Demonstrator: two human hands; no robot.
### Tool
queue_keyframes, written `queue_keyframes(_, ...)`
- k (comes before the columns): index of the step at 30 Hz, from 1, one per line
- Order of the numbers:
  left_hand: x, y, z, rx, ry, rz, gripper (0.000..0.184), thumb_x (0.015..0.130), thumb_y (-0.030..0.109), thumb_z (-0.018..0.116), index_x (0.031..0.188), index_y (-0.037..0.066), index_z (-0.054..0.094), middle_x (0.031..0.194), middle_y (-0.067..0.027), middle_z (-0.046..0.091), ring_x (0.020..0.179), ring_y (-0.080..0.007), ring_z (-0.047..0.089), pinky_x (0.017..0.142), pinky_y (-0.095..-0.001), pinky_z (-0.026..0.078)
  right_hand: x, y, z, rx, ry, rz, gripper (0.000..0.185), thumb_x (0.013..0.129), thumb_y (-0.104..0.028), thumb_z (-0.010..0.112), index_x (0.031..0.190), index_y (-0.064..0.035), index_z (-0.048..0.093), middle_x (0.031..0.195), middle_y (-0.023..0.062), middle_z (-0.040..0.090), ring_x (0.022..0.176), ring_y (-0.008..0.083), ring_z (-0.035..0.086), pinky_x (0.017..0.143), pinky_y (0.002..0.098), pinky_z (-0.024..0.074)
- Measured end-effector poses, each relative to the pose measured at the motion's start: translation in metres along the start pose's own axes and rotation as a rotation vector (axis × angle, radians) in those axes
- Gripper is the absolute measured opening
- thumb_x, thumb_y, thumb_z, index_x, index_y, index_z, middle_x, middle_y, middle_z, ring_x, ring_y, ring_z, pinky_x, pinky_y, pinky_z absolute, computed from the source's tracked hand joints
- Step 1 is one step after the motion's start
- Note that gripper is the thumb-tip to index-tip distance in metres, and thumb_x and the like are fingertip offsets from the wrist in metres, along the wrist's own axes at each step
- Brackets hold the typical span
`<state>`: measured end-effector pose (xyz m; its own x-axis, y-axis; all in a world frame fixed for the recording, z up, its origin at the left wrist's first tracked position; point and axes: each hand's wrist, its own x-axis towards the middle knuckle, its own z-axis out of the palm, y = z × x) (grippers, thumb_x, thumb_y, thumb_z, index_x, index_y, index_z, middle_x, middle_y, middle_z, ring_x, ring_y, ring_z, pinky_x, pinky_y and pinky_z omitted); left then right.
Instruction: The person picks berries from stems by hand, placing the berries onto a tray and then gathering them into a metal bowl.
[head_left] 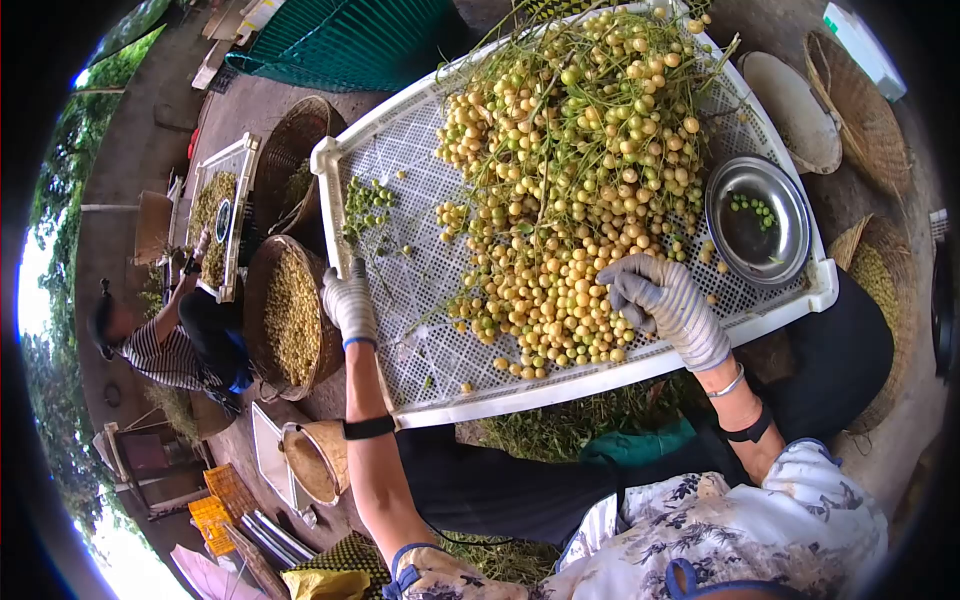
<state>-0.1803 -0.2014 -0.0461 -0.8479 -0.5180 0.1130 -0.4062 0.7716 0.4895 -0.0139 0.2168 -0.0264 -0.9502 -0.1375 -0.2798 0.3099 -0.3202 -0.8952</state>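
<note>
Green trees (50,380) and bright daylight edge a work area with a brownish floor (225,440). At far left, a co-worker in a striped top (165,355) sits with an arm stretched to a smaller white tray (245,160) of fruit. Below are orange plastic crates (212,520); to their right a wicker basket (262,385) holds loose yellowish fruit (292,320).

Next, the left hand (350,308), in a pale striped glove, is at the left rim of a large white perforated tray (405,300); whether its fingers clasp the rim, I cannot tell. Just beyond the fingertips, a small cluster of green fruit (368,205) lies on the mesh. The main heap of yellow-green round fruit (590,140) fills the tray's middle and upper right, stems tangled at the top and loose fruit nearest the person.

The right hand (668,305), likewise gloved, is at the heap's lower right edge with fingers curled; whether they pinch a fruit is unclear. Right of it, a round metal bowl (745,258) on the tray contains a few green fruits (752,210). Wicker baskets (865,120) stand at far right.
</note>
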Motion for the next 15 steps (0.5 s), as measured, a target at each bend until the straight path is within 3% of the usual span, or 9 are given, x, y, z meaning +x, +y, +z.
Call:
queue_keyframes(1,-0.031,0.024,-0.004,0.322,0.293,0.127,0.037,0.085,0.027,0.071,0.111,0.002,0.063,0.09,-0.0095,0.065,0.08,-0.0209,0.061,0.075,-0.0329,0.053,0.0,0.002,0.0,-0.038,0.017,-0.025,0.03,0.094,-0.027,0.06,0.105,0.0003,0.065,0.074,-0.0002,0.059,0.054,0.0026,0.047,0.045,0.0154,0.0351)
queue_keyframes(2,-0.053,0.036,-0.015,0.428,0.187,0.271,0.033,0.083,0.023,0.071,0.111,0.008,0.061,0.103,-0.0138,0.063,0.097,-0.0277,0.059,0.086,-0.038,0.052,-0.002,-0.001,0.0,-0.083,0.04,0.015,0.027,0.095,-0.025,0.059,0.106,-0.0001,0.064,0.074,-0.0001,0.059,0.055,0.0025,0.047,0.049,0.0161,0.0379)
queue_keyframes(3,-0.075,0.039,-0.024,0.232,0.061,0.566,0.026,0.081,0.015,0.07,0.105,0.01,0.063,0.102,-0.0128,0.062,0.101,-0.0292,0.059,0.09,-0.0396,0.05,0.0,0.0,0.0,-0.14,0.053,-0.013,0.026,0.094,-0.023,0.06,0.105,-0.0007,0.065,0.075,-0.0006,0.06,0.057,0.0026,0.047,0.051,0.0165,0.0394)
queue_keyframes(4,-0.089,0.038,-0.027,0.072,-0.22,0.68,0.021,0.082,0.007,0.064,0.102,0.011,0.063,0.105,-0.0126,0.063,0.102,-0.0295,0.059,0.094,-0.0417,0.047,0.001,0.004,0.001,-0.196,0.066,-0.04,0.024,0.094,-0.022,0.061,0.105,-0.0013,0.066,0.076,-0.0011,0.06,0.059,0.0028,0.048,0.054,0.017,0.0409)
queue_keyframes(7,-0.133,0.039,-0.016,0.518,-0.252,0.975,0.037,0.083,0.003,0.053,0.117,0.011,0.061,0.112,-0.0148,0.062,0.105,-0.0333,0.058,0.096,-0.0435,0.045,0.003,0.004,0.005,-0.427,0.066,-0.177,0.019,0.091,-0.017,0.063,0.103,-0.0024,0.068,0.082,0.0021,0.065,0.069,0.0086,0.057,0.066,0.0229,0.0487)
queue_keyframes(9,-0.133,0.021,0.0,0.508,-0.314,0.882,0.041,0.082,0.004,0.052,0.122,0.01,0.058,0.112,-0.0164,0.062,0.103,-0.0352,0.059,0.094,-0.045,0.046,0.004,0.013,0.004,-0.533,0.03,-0.31,0.019,0.09,-0.017,0.064,0.102,-0.002,0.068,0.086,0.0048,0.068,0.075,0.0123,0.061,0.072,0.026,0.051)
queue_keyframes(10,-0.13,0.013,0.007,0.501,-0.34,0.837,0.043,0.082,0.004,0.051,0.124,0.01,0.057,0.112,-0.0171,0.063,0.103,-0.0362,0.059,0.093,-0.0458,0.046,0.002,0.012,0.004,-0.542,0.021,-0.244,0.018,0.088,-0.017,0.066,0.1,-0.0026,0.069,0.091,0.0091,0.07,0.081,0.0167,0.065,0.077,0.0294,0.0524)
queue_keyframes(13,-0.128,0.032,-0.01,0.203,-0.465,0.731,0.037,0.08,-0.004,0.055,0.114,0.01,0.063,0.1,-0.0169,0.066,0.084,-0.0348,0.064,0.072,-0.0433,0.052,-0.001,0.016,0.003,-0.616,0.041,-0.325,0.017,0.087,-0.016,0.067,0.098,-0.0033,0.07,0.092,0.0109,0.07,0.082,0.0207,0.067,0.077,0.0316,0.0529)
queue_keyframes(15,-0.133,0.049,-0.028,0.139,-0.336,0.765,0.03,0.082,-0.005,0.057,0.108,0.009,0.065,0.096,-0.0157,0.066,0.082,-0.0327,0.065,0.071,-0.041,0.052,-0.002,0.014,0.003,-0.673,0.064,-0.34,0.016,0.086,-0.016,0.067,0.097,-0.0035,0.07,0.091,0.0114,0.07,0.082,0.0225,0.067,0.077,0.0327,0.0529)
